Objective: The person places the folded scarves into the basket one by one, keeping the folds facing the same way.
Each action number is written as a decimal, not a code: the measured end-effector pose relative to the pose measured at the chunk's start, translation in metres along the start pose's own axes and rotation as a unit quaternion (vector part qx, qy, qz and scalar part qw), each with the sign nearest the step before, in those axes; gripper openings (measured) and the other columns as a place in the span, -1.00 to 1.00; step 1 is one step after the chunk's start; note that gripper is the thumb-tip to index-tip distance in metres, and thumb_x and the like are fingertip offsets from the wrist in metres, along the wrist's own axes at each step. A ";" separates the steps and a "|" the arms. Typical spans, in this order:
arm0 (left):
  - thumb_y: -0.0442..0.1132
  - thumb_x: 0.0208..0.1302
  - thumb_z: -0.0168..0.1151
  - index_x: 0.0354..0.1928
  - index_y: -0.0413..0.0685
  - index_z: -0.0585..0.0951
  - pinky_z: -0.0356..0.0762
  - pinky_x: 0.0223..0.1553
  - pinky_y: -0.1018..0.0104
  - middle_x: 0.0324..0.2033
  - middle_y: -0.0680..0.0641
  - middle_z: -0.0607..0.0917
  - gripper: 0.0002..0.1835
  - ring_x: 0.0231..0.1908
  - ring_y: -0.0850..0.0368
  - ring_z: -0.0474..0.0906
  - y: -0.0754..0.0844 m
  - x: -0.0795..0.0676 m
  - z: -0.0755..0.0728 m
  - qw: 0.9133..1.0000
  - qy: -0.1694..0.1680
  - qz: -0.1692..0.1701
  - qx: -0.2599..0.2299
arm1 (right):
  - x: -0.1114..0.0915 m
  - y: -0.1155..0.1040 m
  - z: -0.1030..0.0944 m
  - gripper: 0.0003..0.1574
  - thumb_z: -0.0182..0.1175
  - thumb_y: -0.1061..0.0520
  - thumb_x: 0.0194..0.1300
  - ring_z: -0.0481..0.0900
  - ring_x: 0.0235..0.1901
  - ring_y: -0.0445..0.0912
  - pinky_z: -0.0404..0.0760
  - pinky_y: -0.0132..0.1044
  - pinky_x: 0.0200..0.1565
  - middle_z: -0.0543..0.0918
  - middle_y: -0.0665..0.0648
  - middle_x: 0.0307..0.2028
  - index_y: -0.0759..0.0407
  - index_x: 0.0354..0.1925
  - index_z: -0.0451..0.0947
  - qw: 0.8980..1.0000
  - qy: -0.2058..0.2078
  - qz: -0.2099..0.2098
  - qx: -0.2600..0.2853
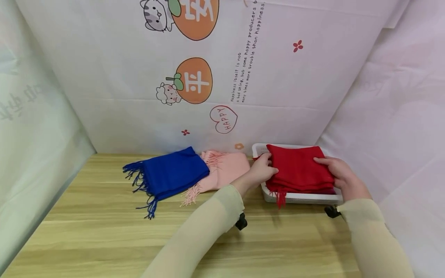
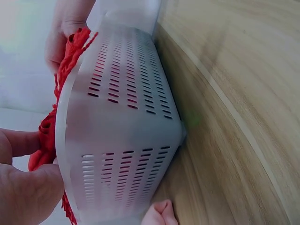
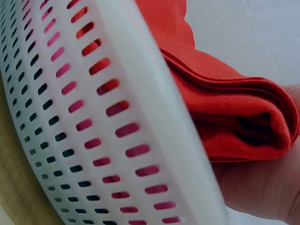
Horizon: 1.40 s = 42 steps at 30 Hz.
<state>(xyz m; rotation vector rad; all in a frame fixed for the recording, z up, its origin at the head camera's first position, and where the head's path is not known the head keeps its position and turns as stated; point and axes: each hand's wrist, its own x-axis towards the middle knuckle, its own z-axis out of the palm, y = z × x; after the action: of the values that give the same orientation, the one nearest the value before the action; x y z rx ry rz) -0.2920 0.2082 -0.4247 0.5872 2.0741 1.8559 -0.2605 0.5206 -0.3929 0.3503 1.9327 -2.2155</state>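
A folded red scarf (image 1: pixel 299 166) with fringe lies in the top of a white perforated basket (image 1: pixel 301 199). My left hand (image 1: pixel 259 170) pinches its left edge between thumb and fingers, close above the rim in the left wrist view. At the opposite edge, my right hand (image 1: pixel 341 174) grips the scarf's folded side, with the thumb on top. The right wrist view has the layered red fold (image 3: pixel 243 112) above the basket rim, against the hand. Magenta and dark cloth shows through the slots of the basket wall (image 3: pixel 105 140), under the red scarf.
Left of the basket a folded pink scarf (image 1: pixel 231 170) lies on the wooden table (image 1: pixel 114 231). A folded blue scarf (image 1: pixel 175 170) with fringe partly overlaps it. Printed white cloth (image 1: pixel 278 116) hangs behind the table, and more white cloth hangs at both sides.
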 end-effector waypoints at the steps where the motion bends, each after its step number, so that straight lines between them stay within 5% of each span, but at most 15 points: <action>1: -0.40 0.59 0.29 0.75 -0.18 0.20 0.63 0.36 0.00 0.51 -0.25 0.54 -0.19 0.44 -0.09 0.55 0.000 0.001 0.001 1.000 0.001 0.000 0.003 | 0.001 0.001 -0.001 -0.87 0.21 0.10 0.72 0.87 -0.27 -0.07 0.86 -0.12 -0.19 0.86 0.03 -0.22 -0.10 0.13 0.61 1.000 -0.001 0.000 0.001; 24: -0.45 0.55 0.28 0.72 -0.23 0.26 0.58 0.40 0.08 0.48 -0.22 0.56 -0.22 0.42 -0.02 0.55 0.007 0.013 0.016 0.998 0.010 -0.006 0.057 | 0.007 0.011 -0.020 -0.82 0.20 0.09 0.73 0.86 -0.24 -0.06 0.86 -0.10 -0.17 0.85 0.03 -0.21 -0.09 0.20 0.53 1.000 0.003 0.008 0.002; 42: -0.40 0.55 0.30 0.73 -0.21 0.24 0.50 0.47 0.15 0.57 -0.16 0.48 -0.20 0.48 0.04 0.46 0.008 0.012 0.019 0.993 0.008 -0.005 0.116 | 0.018 0.018 -0.026 -0.43 0.26 0.03 0.71 0.84 -0.22 -0.10 0.84 -0.14 -0.16 0.83 -0.05 -0.17 -0.13 0.51 0.33 0.999 0.013 0.008 -0.031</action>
<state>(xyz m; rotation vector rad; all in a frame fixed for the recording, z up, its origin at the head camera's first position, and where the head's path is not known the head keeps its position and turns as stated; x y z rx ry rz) -0.2928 0.2308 -0.4186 0.6171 2.3165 1.6311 -0.2710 0.5441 -0.4188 0.3863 2.0002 -2.1456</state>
